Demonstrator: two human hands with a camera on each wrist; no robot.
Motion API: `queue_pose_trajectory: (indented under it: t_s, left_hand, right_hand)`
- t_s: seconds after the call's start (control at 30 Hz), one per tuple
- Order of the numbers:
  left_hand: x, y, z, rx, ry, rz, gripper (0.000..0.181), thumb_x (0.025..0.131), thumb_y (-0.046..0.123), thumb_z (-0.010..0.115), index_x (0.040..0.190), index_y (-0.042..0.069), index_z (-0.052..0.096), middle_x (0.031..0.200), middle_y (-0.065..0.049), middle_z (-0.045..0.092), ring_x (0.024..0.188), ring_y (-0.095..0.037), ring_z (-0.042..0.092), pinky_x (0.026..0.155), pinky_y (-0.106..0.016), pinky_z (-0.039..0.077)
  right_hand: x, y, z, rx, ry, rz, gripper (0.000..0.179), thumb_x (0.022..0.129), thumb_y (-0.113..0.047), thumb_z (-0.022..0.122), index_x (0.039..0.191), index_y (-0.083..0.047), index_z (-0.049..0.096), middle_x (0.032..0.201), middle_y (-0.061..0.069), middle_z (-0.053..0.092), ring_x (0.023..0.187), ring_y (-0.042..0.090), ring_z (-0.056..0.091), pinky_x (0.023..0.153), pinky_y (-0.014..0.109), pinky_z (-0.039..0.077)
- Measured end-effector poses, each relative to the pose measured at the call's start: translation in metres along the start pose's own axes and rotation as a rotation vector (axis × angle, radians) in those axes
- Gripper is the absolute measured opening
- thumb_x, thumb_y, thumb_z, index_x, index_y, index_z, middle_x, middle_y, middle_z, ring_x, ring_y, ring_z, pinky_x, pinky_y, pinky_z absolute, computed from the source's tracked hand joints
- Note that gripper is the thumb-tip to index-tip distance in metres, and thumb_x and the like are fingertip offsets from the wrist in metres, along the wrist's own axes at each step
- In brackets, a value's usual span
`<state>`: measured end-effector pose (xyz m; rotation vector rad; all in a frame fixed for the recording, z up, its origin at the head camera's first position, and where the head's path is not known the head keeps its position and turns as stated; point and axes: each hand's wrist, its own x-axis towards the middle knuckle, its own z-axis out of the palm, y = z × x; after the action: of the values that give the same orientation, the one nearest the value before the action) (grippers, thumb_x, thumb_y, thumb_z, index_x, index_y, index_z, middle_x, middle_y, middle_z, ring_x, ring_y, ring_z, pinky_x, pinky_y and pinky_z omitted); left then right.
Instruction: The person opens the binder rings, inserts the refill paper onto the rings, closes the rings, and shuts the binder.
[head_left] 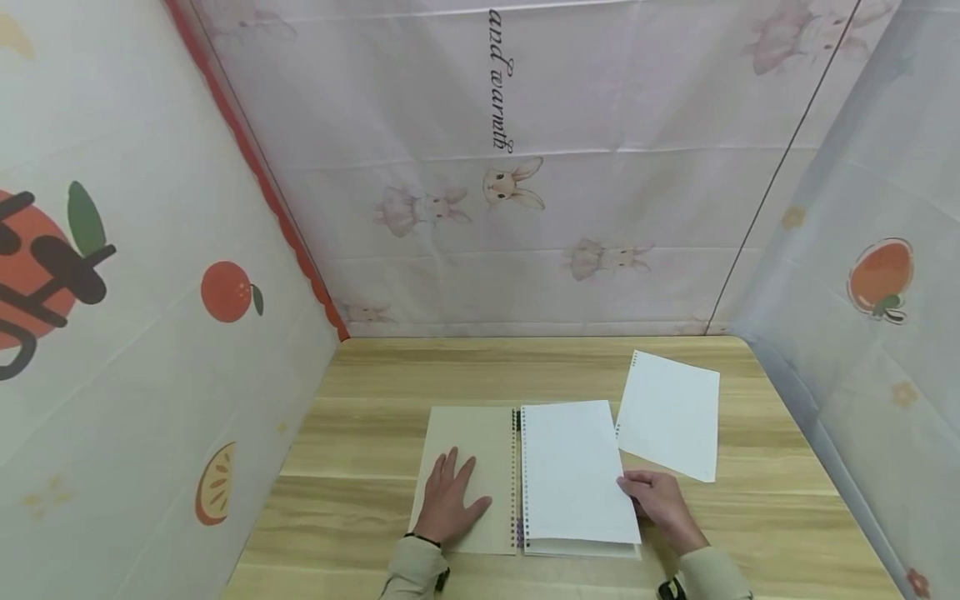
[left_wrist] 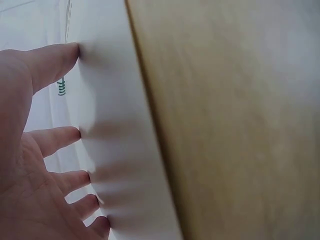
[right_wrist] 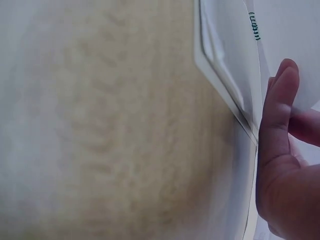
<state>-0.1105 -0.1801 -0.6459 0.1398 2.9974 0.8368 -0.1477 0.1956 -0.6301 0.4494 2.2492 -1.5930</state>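
A loose-leaf notebook lies open, its beige cover [head_left: 476,433] on the left and a white sheet [head_left: 573,467] on top of the right side. Punched holes line the inner edges, with a short green binding coil [head_left: 517,421] near the top and a purple one [head_left: 519,532] near the bottom. My left hand [head_left: 448,504] rests on the cover with fingers spread; in the left wrist view its fingertips [left_wrist: 75,134] touch the surface. My right hand [head_left: 660,498] pinches the white sheet at its right edge. Page corners [right_wrist: 220,75] stand apart in the right wrist view.
A detached white sheet [head_left: 671,417] with punched holes lies at a slant on the wooden table [head_left: 390,375], beyond the notebook's right side. Printed cloth walls [head_left: 420,292] enclose the table at the back and on both sides.
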Motion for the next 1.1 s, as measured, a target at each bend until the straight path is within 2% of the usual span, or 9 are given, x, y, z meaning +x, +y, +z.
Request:
queue_pose_trajectory:
  t_s: [0.47, 0.77, 1.1]
  left_hand:
    - [-0.005, -0.005, 0.005, 0.006, -0.010, -0.003, 0.075, 0.091, 0.044, 0.076, 0.150, 0.005, 0.051, 0.165, -0.030, 0.030, 0.153, -0.053, 0.025, 0.119, -0.071, 0.028]
    - [0.003, -0.009, 0.009, 0.007, 0.001, 0.005, 0.075, 0.092, 0.046, 0.073, 0.152, 0.007, 0.049, 0.166, -0.028, 0.028, 0.154, -0.052, 0.022, 0.121, -0.069, 0.026]
    - [0.002, -0.010, 0.009, -0.007, 0.005, 0.009, 0.075, 0.092, 0.046, 0.074, 0.152, 0.007, 0.050, 0.166, -0.027, 0.029, 0.155, -0.051, 0.022, 0.121, -0.068, 0.026]
  right_hand:
    - [-0.005, 0.006, 0.000, 0.014, 0.000, -0.010, 0.040, 0.101, -0.017, 0.063, 0.129, 0.012, 0.062, 0.112, 0.024, 0.076, 0.086, 0.018, 0.076, 0.074, 0.034, 0.064]
    - [-0.005, 0.000, 0.002, -0.001, 0.008, -0.033, 0.038, 0.101, -0.013, 0.063, 0.128, 0.013, 0.062, 0.109, 0.024, 0.077, 0.084, 0.020, 0.076, 0.072, 0.035, 0.064]
    - [-0.003, -0.005, 0.000, -0.114, 0.004, -0.037, 0.036, 0.099, -0.011, 0.064, 0.128, 0.012, 0.062, 0.102, 0.020, 0.078, 0.078, 0.016, 0.073, 0.068, 0.032, 0.063]
